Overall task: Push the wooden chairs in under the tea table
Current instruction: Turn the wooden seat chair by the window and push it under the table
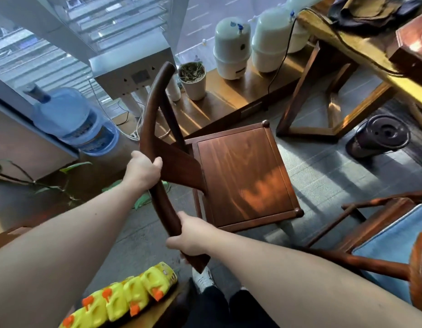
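A dark wooden chair [243, 176] with a square seat and a curved backrest rail stands in the middle of the floor, its seat facing the tea table [361, 58] at the upper right. My left hand [143, 169] grips the middle of the curved rail. My right hand [193, 235] grips the rail's near end. The table's wooden leg frame [307, 95] stands just beyond the seat's far corner, apart from it. A second wooden chair with a blue cushion [390, 247] sits at the lower right.
A dark round kettle [380, 136] stands on the floor under the table. White tanks [231, 48] and a plant pot [193, 79] line a low ledge at the back. A blue water jug [72, 121] lies at left. Yellow bottles [124, 297] sit near my feet.
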